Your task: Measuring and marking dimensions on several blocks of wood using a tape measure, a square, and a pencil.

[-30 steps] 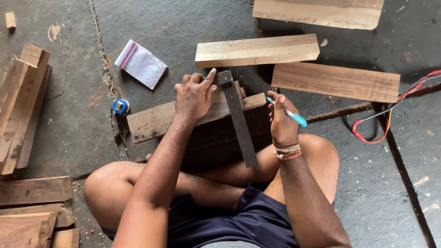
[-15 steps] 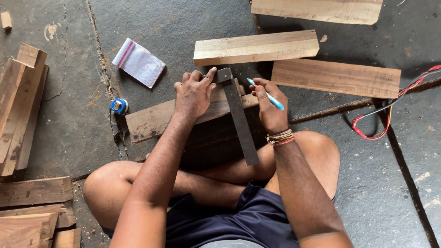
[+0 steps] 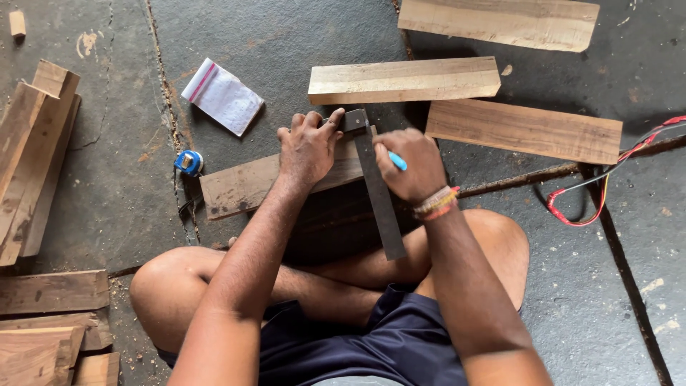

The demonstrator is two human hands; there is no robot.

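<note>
In the middle of the frame the left hand [image 3: 309,146] lies flat on a worn plank [image 3: 243,187] that runs slantwise across the person's lap, its fingers spread and pressing the dark stock of a metal try square [image 3: 376,193] against the plank's far edge. The square's long grey blade runs down from the stock toward the lower centre, over a darker board [image 3: 336,221] that lies under the plank. The right hand [image 3: 411,164] sits just beside the blade on its right side, fingers closed narrowly around a blue pen [image 3: 397,161], of which only a short blue length shows between them; its tip is hidden against the blade's edge.

At the upper left, on the grey floor [image 3: 286,36], lies a small white rectangular packet [image 3: 223,96] with a pink stripe along one short edge, tilted. Below it, left of the plank's end, rests a small blue tape measure [image 3: 189,163].

Three pale wooden boards lie toward the upper right: one [image 3: 404,80] just above the hands, one [image 3: 525,130] to its right, and one [image 3: 500,21] at the top edge. A stack of timber offcuts [image 3: 32,157] fills the left edge. Red and black cables [image 3: 607,179] loop at the right.
</note>
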